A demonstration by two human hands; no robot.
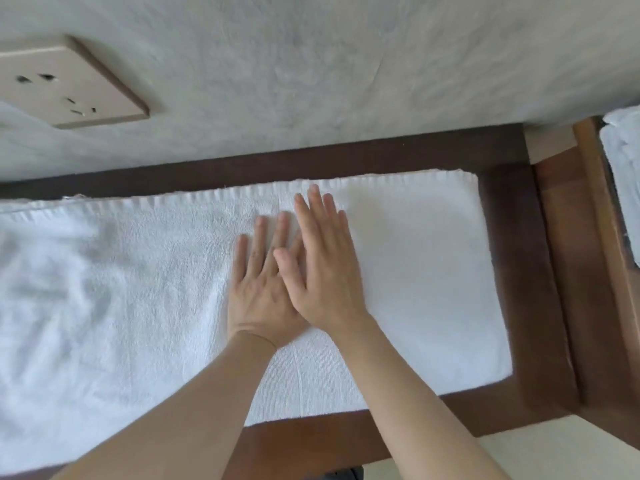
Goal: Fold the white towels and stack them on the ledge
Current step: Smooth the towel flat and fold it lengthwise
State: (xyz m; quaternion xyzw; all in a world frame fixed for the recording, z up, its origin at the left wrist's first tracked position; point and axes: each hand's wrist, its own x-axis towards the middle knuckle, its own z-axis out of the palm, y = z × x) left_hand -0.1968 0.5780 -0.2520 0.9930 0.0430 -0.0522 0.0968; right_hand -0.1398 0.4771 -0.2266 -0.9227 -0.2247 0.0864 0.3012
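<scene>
Both hands lie flat with straight fingers on the white terry towel (pixel 398 271), gripping nothing. The right hand (pixel 325 261) partly covers the left hand (pixel 259 289). The towel is spread under the palms along the dark brown wooden ledge (pixel 512 271), smooth to the right of the fingers, wrinkled to the left. Beyond the fingertips rises a grey plaster wall (pixel 311 81) with a beige socket plate (pixel 69 84). Far right lie folded white towels (pixel 623 168). No writing is readable.
</scene>
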